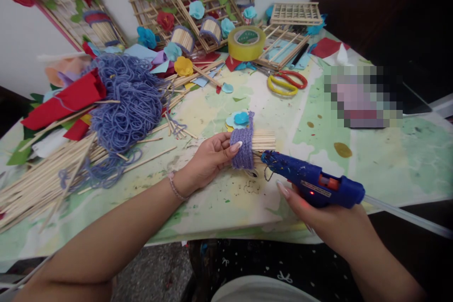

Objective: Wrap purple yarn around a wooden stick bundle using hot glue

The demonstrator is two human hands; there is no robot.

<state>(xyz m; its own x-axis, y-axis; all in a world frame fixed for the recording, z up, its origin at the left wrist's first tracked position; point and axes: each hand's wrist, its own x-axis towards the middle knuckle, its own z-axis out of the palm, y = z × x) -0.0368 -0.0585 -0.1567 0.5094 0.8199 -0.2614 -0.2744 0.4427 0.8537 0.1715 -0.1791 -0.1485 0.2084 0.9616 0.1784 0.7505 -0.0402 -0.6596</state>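
My left hand (215, 155) grips a small stick basket (264, 140) on its side, its one end wrapped in bands of purple yarn (242, 148). The thumb presses on the yarn, and bare wooden sticks point to the right. In my right hand (325, 222) is a blue hot glue gun (314, 179) with a small red light lit and a clear glue stick (406, 214) out of its back. Its nozzle meets the edge of the yarn, touching or very close. A short purple strand hangs below the nozzle. Behind the basket lies a blue paper flower (241, 118).
On the left are a heap of purple yarn (123, 99), loose wooden sticks (46, 174) and red crepe paper (65, 99). Scissors (285, 84), a roll of clear tape (247, 42) and stick lattices with paper flowers stand at the back. A blurred object (363, 96) lies right.
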